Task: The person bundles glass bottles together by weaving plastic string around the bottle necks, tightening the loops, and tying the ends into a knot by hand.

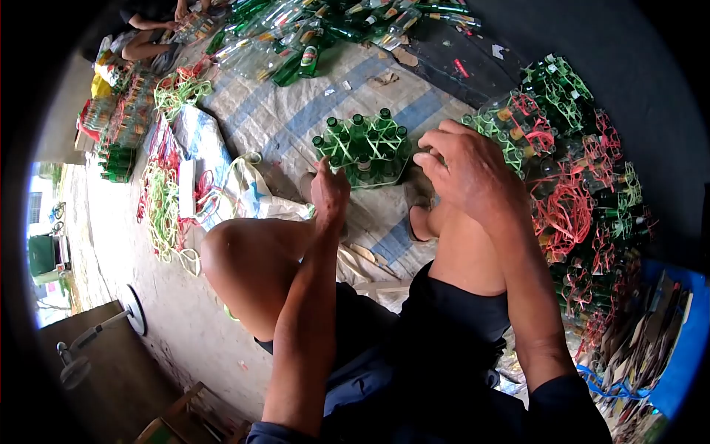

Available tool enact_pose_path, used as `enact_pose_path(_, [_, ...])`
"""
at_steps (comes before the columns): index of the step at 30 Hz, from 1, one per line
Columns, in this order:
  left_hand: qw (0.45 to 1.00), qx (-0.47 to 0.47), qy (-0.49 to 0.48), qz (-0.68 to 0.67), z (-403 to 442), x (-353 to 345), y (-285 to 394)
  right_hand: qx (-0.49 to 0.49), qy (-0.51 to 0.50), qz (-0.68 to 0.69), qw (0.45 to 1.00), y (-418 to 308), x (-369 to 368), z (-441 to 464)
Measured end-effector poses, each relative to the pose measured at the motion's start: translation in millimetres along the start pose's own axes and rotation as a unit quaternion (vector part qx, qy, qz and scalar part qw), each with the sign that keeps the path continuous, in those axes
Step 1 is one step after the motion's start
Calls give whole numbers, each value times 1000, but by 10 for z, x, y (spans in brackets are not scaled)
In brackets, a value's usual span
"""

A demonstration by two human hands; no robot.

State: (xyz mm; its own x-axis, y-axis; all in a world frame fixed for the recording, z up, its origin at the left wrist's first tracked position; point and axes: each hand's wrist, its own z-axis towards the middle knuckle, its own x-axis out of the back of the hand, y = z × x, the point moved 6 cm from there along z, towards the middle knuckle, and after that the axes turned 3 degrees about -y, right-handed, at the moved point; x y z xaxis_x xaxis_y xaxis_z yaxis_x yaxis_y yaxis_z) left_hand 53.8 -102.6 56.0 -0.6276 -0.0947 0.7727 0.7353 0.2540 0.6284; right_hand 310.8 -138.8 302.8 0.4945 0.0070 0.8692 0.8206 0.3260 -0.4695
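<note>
A bundle of green glass bottles [362, 144] stands upright on the sheet between my feet, laced around the necks with pale green twine. My left hand [330, 194] is at the bundle's near left corner, its index finger extended beside a bottle and its other fingers curled. Whatever those fingers may pinch is hidden. To the right of the bundle, my right hand [467, 164] is raised with its fingers bent and the thumb apart from them. Nothing shows in its grasp, and it does not touch the bottles.
Loose bottles [288, 44] pile up at the back. Bundles tied in red and green twine [566, 211] line the right. More twine [166, 203] lies left, near a white stand fan [132, 311]. A blue container [684, 337] holds flattened cardboard. Another person [151, 29] handles bottles at upper left.
</note>
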Motion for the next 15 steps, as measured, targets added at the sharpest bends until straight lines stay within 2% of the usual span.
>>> enact_pose_path(9, [994, 19, 80, -73, -54, -100, -180, -37, 2, 13, 999, 138, -101, 51])
enact_pose_path(15, [995, 15, 52, -87, -55, -120, -194, -14, 9, 28, 999, 78, -54, 44])
